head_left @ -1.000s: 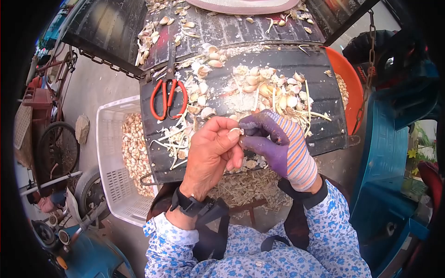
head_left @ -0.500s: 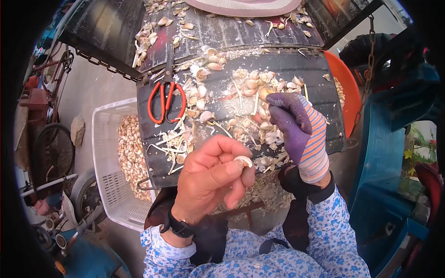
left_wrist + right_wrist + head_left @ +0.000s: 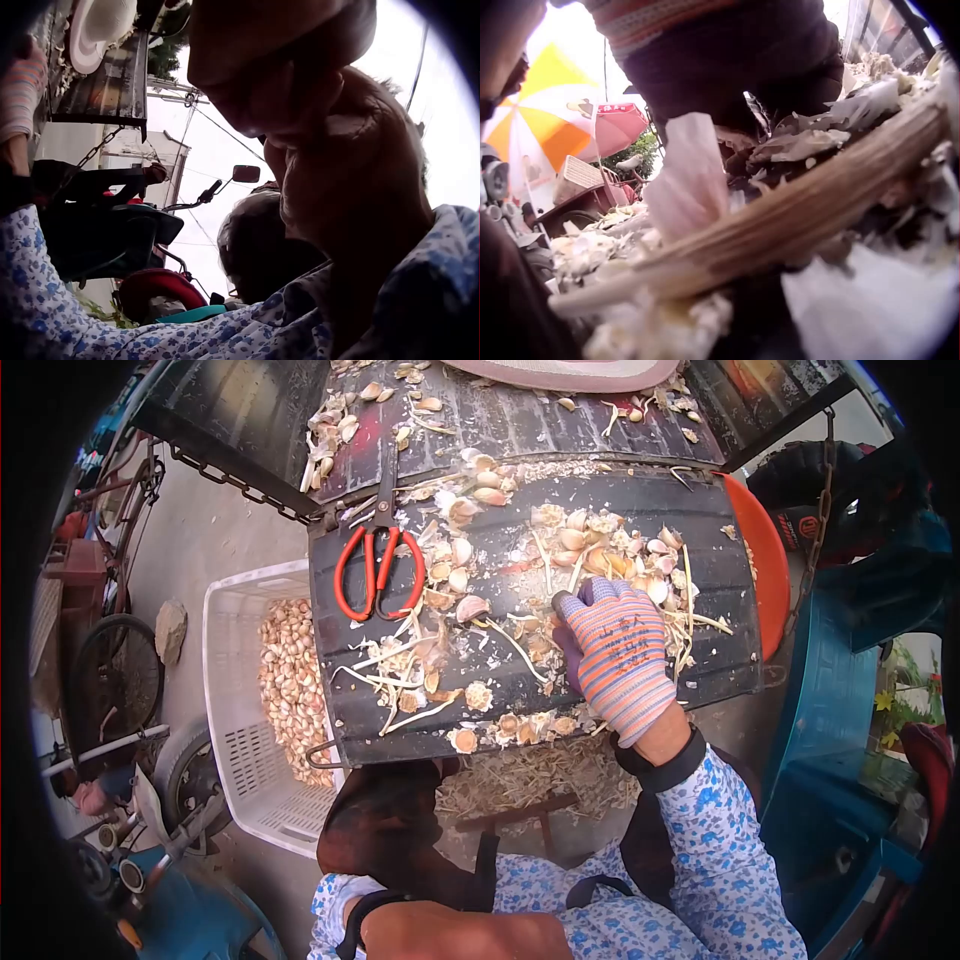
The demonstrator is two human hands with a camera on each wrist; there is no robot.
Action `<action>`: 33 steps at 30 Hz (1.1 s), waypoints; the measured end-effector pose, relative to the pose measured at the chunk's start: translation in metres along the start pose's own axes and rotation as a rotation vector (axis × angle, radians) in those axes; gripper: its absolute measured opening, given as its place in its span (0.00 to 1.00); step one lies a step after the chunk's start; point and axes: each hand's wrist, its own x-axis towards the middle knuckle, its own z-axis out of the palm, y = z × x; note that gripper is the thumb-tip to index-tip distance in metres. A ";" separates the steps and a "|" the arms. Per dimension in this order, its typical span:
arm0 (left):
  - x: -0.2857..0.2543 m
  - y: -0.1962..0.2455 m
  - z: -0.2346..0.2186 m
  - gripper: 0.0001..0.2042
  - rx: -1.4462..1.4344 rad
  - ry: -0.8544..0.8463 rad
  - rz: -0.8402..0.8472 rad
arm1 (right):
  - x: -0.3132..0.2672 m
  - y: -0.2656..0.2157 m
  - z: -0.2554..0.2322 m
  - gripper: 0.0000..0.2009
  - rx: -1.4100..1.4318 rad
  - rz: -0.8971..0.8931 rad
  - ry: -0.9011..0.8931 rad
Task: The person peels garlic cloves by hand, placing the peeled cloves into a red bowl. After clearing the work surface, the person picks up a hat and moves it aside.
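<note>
My right hand (image 3: 620,650), in a striped, purple-palmed glove, reaches down into the pile of garlic cloves (image 3: 600,563) on a dark ribbed metal surface (image 3: 715,560). Its fingers bend downward; their tips are largely hidden by the glove and garlic. In the right wrist view the dark glove palm (image 3: 735,67) is close over papery skins (image 3: 686,172) and a dry stalk (image 3: 802,217). My bare left hand (image 3: 470,937) is drawn close to the body at the bottom edge of the head view, its fingers out of sight.
Red-handled scissors (image 3: 378,575) lie left of the pile. A white crate (image 3: 228,710) of cloves stands at the left, an orange basin (image 3: 767,565) at the right. Stems and root ends (image 3: 463,740) line the near edge. A pale hat (image 3: 570,374) rests at the back.
Both hands were together at a garlic clove, then parted, the left pinching it. The left hand has since moved down toward the body; the right has gone onto the clove pile.
</note>
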 end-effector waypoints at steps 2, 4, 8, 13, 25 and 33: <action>0.000 0.001 -0.001 0.15 0.014 -0.017 0.002 | -0.001 0.000 -0.002 0.11 0.021 0.012 0.005; -0.001 0.002 -0.003 0.15 0.010 -0.051 0.030 | 0.001 -0.003 -0.002 0.11 0.034 -0.011 0.039; -0.004 -0.003 -0.006 0.16 0.002 -0.096 0.091 | -0.002 -0.005 0.003 0.10 0.095 -0.070 0.153; -0.006 0.002 -0.007 0.17 0.027 -0.094 0.096 | 0.000 -0.001 -0.010 0.09 0.830 0.309 0.130; -0.013 0.020 -0.025 0.08 0.100 0.277 -0.202 | 0.000 -0.006 -0.028 0.10 1.460 0.551 0.052; -0.042 -0.012 -0.092 0.08 0.103 1.119 -0.357 | -0.009 -0.016 -0.038 0.12 1.556 0.479 -0.063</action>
